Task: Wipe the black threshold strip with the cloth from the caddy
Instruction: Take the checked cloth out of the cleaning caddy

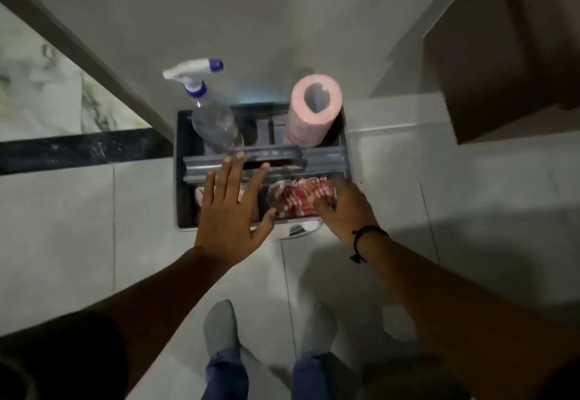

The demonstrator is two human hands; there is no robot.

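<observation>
A grey caddy (185, 199) with a central handle stands on the tiled floor in the middle of the view. A red-and-white cloth (298, 197) lies in its near right compartment. My right hand (345, 208) reaches into that compartment, fingers curled on the cloth. My left hand (230, 205) hovers flat over the near left compartment, fingers spread, holding nothing. The black threshold strip (78, 150) runs across the floor to the left of the caddy, dusty with pale specks.
A clear spray bottle (213, 120) with a white-and-blue trigger stands in the caddy's far left compartment, a pink paper roll (314, 104) in the far right. A brown door frame (81, 54) slants at left, brown furniture (502, 54) at upper right. My socked feet (219, 324) stand below.
</observation>
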